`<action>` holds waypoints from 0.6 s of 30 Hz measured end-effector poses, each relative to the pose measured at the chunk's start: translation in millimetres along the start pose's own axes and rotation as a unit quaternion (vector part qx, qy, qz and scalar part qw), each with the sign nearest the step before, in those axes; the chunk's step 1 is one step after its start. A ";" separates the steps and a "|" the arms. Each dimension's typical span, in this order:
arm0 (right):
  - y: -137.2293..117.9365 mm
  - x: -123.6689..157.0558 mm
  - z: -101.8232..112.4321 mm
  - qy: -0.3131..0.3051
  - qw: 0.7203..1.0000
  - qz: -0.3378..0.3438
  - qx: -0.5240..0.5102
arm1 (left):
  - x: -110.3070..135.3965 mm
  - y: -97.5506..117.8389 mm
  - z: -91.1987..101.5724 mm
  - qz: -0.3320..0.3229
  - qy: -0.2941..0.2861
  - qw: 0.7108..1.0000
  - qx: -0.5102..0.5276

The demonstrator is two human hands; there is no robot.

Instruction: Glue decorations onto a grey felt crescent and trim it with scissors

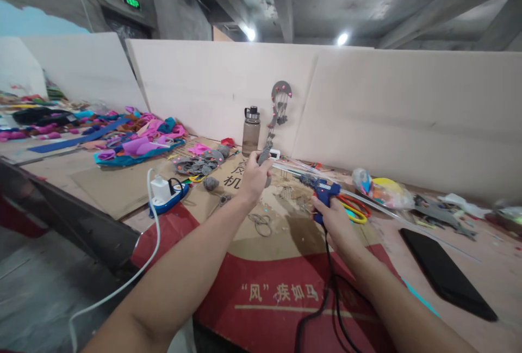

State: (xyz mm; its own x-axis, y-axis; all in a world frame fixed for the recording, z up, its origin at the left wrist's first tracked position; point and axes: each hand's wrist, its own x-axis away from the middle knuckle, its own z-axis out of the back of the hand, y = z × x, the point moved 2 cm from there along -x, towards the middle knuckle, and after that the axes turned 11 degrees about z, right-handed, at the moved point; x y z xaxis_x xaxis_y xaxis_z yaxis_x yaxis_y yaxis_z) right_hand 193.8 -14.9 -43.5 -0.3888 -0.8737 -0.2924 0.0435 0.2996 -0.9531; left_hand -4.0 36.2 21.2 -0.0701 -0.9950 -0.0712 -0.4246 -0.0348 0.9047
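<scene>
My left hand (pixel 256 174) is closed around a small grey felt piece (pixel 265 154), held up over the cardboard. Thin strings seem to run from it up to a grey felt crescent (pixel 281 90) with pink dots, which hangs against the white board. My right hand (pixel 331 215) grips a blue hot glue gun (pixel 326 192) by its handle, the nozzle pointing left. A black cord trails down from the gun. Loose grey yarn (pixel 260 223) lies on the cardboard below my hands, and a grey yarn ball (pixel 211 183) sits to the left.
A water bottle (pixel 251 132) stands by the white board. On the left are a blue power strip (pixel 169 200) with a white cable, grey felt pieces (pixel 199 162) and colourful fabric scraps (pixel 142 143). Scissors (pixel 354 210) and a black phone (pixel 446 271) lie to the right.
</scene>
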 end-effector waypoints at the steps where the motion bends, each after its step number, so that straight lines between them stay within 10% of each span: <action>1: 0.5 0.1 -1.0 0.004 1.000 -0.007 -0.010 | 1.0 0.7 -0.9 -0.012 -0.004 1.000 0.006; 18: 3.4 -30.0 -11.5 -0.015 0.996 -0.092 0.002 | -0.1 6.1 3.0 0.062 -0.051 0.989 0.125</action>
State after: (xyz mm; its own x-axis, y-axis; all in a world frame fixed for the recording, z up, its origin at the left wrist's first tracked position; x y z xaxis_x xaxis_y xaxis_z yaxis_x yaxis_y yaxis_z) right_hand 195.0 16.8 -37.1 -0.3624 -0.9248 -0.1157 -0.0210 0.1322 -0.9910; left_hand -9.3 36.4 25.5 -0.2207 -0.9751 -0.0204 -0.6162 0.1232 0.7779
